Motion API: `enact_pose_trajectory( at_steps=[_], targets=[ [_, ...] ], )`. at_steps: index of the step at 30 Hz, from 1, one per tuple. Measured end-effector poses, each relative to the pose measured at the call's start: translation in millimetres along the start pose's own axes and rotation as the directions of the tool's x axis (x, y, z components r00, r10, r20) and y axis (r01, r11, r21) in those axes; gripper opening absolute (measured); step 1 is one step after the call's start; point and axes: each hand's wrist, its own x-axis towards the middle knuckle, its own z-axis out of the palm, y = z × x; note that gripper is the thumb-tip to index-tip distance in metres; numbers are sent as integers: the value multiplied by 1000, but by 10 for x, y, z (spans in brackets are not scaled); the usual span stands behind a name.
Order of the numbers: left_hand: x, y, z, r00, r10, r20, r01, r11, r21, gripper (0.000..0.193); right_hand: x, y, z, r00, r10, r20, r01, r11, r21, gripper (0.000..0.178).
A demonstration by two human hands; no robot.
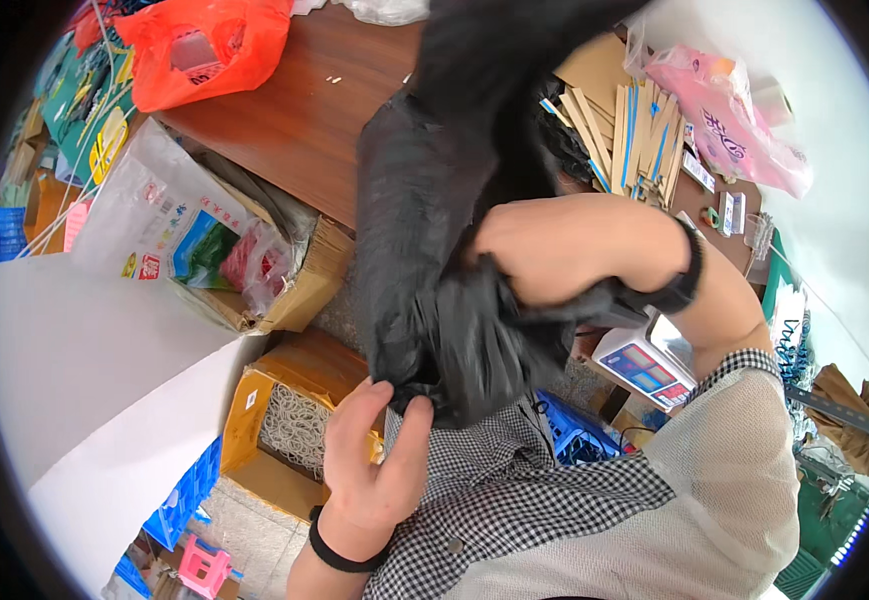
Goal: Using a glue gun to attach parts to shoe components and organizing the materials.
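Observation:
A large black plastic bag [409,200] hangs in front of me, bunched and creased in its lower part and blurred at the top. At its lower edge, my left hand [374,455] pinches the plastic between thumb and fingers. My right hand [539,245] is closed on the gathered plastic higher up and to the right. Its fingertips are hidden in the folds. A strip of black plastic stretches from the bunched part toward my right wrist.
Behind the bag runs a brown table [319,110] with a red plastic bag [204,50], cardboard strips [644,140] and a pink package [729,115]. Cardboard boxes [319,275] stand at left, one holding grey cord [294,430]. A white scale [644,360] sits under my right arm.

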Motion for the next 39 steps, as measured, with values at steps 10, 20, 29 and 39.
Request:
enact_pose_trajectory(
  at_steps=[10, 20, 29, 39],
  targets=[
    [-30, -89, 237, 999, 37, -20, -36, 999, 17, 29, 662, 1261, 860, 769, -206, -605, 81, 970, -228, 21],
    [47, -26, 223, 996, 80, -25, -81, 996, -39, 28, 569, 1354, 840, 536, -75, -841, -79, 987, -138, 25],
    [43, 10, 205, 997, 81, 5, -80, 992, -100, 34, 250, 871, 431, 284, -94, -954, -134, 981, -137, 25],
    [137, 125, -4, 985, 153, -75, -158, 985, -67, 41, -595, -72, 163, 717, 404, -567, 290, 567, 771, 20]
  ],
)
